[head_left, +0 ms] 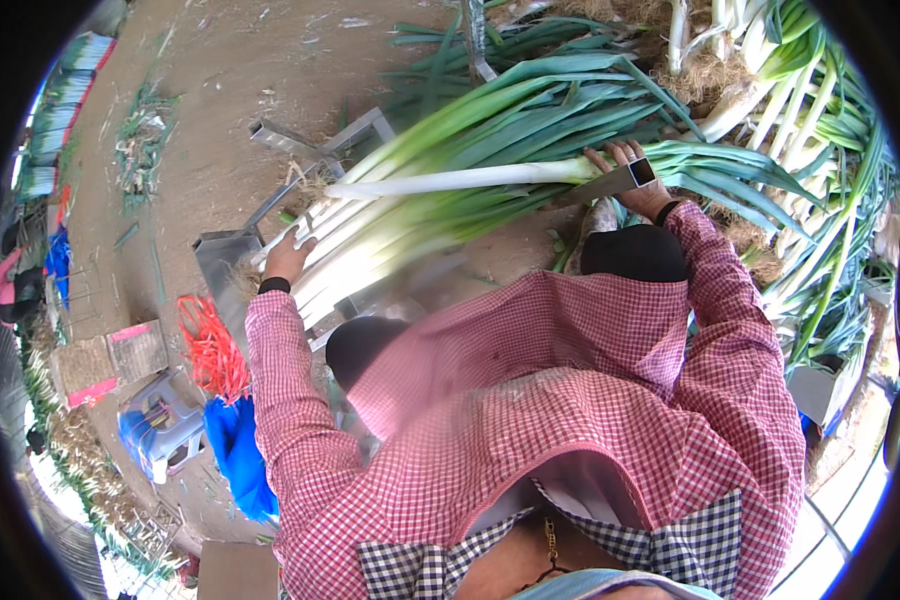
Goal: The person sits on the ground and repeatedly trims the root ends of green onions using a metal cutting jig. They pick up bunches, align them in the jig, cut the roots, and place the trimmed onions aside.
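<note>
A bundle of leeks (pixel 435 161) lies across a metal frame before me, white stems at the left, green leaves at the upper right. My left hand (pixel 288 257) rests with parted fingers on the white stems near their root ends. One leek (pixel 450 180) lies crosswise on top of the bundle. My right hand (pixel 630 180) is at that leek where its leaves begin, beside the end of a square metal tube (pixel 607 185) that hides part of the palm. How firmly its fingers close is unclear.
A large heap of leeks (pixel 817 150) lies on the right. Red plastic strips (pixel 214 349), a blue cloth or plastic piece (pixel 241 457) and a plastic stool (pixel 166 424) are at the left. Farther left, a person (pixel 7 281) in pink is partly visible.
</note>
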Available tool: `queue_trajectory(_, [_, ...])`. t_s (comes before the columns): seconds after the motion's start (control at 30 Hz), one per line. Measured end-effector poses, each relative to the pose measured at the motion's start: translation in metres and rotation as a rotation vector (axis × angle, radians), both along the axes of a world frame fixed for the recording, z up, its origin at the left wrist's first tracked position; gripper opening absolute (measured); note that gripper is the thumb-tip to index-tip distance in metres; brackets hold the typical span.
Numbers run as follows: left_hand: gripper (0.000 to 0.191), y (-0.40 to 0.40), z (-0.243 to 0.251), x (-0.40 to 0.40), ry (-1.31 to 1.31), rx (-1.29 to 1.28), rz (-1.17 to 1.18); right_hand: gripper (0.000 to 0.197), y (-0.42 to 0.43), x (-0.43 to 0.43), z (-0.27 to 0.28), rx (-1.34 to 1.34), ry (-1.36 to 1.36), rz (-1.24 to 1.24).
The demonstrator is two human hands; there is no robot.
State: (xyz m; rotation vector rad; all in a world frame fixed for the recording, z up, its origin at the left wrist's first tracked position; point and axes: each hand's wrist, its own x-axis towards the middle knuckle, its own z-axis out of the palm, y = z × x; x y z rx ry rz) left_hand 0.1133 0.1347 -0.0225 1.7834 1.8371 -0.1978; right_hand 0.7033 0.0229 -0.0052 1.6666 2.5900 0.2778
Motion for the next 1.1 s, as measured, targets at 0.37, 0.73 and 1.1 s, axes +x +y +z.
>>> queue_trajectory(0.37, [0.041,-0.072,0.115,0.143,-0.775,0.144,-0.157,0.011,0.002,-0.005,0.112,0.227,-0.013,0.057])
queue_trajectory(0.73, [0.064,-0.139,0.136,0.315,-1.885,-0.402,0.255,0.014,-0.069,-0.073,0.248,0.403,0.05,-0.031])
queue_trajectory(1.1, [0.023,-0.185,0.146,0.298,-1.811,-0.116,0.153,0.025,-0.131,-0.115,0.226,-0.288,0.449,-0.234])
